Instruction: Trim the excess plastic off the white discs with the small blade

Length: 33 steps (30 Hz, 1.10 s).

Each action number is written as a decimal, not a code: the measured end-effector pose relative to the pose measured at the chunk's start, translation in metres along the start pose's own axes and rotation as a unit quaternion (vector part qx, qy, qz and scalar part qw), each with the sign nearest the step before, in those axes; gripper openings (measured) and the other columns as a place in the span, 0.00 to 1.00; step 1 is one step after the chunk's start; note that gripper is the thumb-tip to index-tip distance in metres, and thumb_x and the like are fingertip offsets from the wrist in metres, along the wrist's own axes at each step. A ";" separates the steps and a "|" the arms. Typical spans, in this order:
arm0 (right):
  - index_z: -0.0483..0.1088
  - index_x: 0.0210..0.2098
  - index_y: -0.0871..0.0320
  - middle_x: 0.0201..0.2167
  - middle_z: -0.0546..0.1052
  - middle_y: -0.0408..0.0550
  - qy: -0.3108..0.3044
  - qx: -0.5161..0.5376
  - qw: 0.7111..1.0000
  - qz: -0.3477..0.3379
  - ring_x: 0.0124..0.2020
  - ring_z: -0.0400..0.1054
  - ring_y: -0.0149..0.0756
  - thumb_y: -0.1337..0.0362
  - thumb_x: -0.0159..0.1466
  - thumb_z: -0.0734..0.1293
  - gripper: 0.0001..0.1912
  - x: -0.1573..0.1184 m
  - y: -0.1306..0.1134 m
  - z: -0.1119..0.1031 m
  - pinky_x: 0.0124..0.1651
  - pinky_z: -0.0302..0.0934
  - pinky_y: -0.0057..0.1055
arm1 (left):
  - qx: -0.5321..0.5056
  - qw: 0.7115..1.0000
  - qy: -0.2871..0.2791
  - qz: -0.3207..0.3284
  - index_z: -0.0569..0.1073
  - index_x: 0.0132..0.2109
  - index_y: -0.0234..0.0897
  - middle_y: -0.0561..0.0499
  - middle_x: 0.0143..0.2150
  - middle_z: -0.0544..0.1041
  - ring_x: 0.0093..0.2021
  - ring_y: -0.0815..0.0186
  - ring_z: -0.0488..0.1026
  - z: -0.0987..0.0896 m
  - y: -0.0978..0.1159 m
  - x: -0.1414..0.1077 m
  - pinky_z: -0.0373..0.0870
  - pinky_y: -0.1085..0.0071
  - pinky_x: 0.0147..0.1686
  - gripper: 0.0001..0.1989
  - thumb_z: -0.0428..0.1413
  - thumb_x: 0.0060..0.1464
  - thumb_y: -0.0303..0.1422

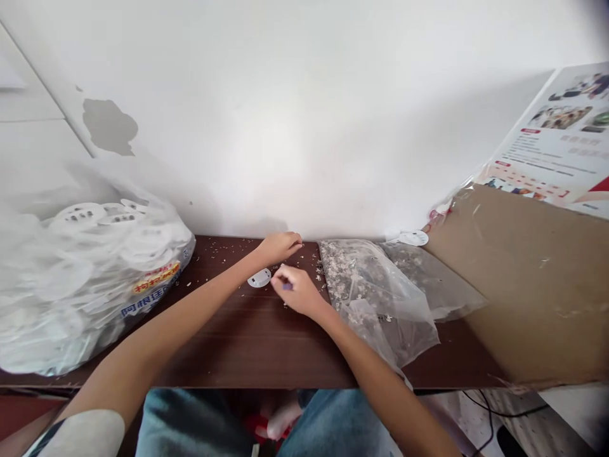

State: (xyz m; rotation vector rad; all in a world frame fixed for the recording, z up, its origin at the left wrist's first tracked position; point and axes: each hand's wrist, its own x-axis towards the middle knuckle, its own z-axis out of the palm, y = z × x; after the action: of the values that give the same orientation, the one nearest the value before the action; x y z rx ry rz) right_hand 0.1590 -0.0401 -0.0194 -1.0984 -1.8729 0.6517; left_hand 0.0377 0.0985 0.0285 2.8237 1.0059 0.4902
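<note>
Above the dark brown table (247,343), my left hand (281,246) is stretched toward the wall with its fingers curled together; whatever it may hold is too small to name. Just below and to the right, my right hand (297,289) is closed, with something small and purplish showing between its fingers. A white oval piece with small dark slots (259,278) lies flat on the table, beside my right hand's fingertips and under my left wrist. Small pale scraps are scattered around both hands.
A large clear bag of white pieces (95,273) fills the left side. Right of my hands lie clear plastic bags (361,273) with many small scraps. More white pieces (413,238) sit by the wall. A brown cardboard box (533,285) stands at the right, below a printed poster (561,146).
</note>
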 end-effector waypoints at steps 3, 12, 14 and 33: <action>0.71 0.38 0.55 0.37 0.79 0.46 -0.066 -0.183 0.977 -0.090 0.36 0.70 0.35 0.60 0.72 0.65 0.08 -0.005 -0.001 0.005 0.39 0.57 0.31 | 0.029 0.999 -0.038 0.022 0.77 0.52 0.36 0.40 0.51 0.82 0.45 0.55 0.78 0.010 0.005 0.025 0.70 0.65 0.41 0.16 0.48 0.70 0.36; 0.71 0.49 0.54 0.47 0.81 0.47 -0.115 -0.207 0.971 -0.045 0.40 0.75 0.39 0.45 0.65 0.76 0.23 -0.001 -0.006 -0.018 0.38 0.57 0.31 | -0.035 0.999 -0.010 -0.028 0.77 0.44 0.36 0.43 0.41 0.82 0.39 0.56 0.76 -0.014 0.013 0.023 0.68 0.63 0.38 0.23 0.44 0.73 0.46; 0.71 0.50 0.54 0.48 0.80 0.48 -0.129 -0.189 0.973 -0.023 0.41 0.75 0.41 0.43 0.63 0.77 0.27 -0.001 -0.010 -0.021 0.38 0.58 0.32 | -0.069 0.996 0.026 -0.054 0.76 0.45 0.38 0.45 0.41 0.82 0.38 0.57 0.76 -0.020 0.007 -0.001 0.69 0.63 0.39 0.22 0.45 0.73 0.48; 0.75 0.48 0.59 0.48 0.78 0.54 -0.172 -0.277 0.937 -0.128 0.50 0.72 0.46 0.55 0.73 0.70 0.13 -0.010 -0.033 0.022 0.55 0.66 0.42 | -0.072 0.990 0.123 -0.009 0.76 0.54 0.36 0.41 0.54 0.80 0.57 0.51 0.73 0.015 -0.021 -0.130 0.67 0.53 0.59 0.21 0.43 0.75 0.43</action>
State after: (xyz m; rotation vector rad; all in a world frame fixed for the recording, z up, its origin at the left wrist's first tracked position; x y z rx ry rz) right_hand 0.1279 -0.0652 -0.0095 -1.0956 -2.5489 0.1630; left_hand -0.0646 0.0328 -0.0246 2.6699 0.9884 0.8900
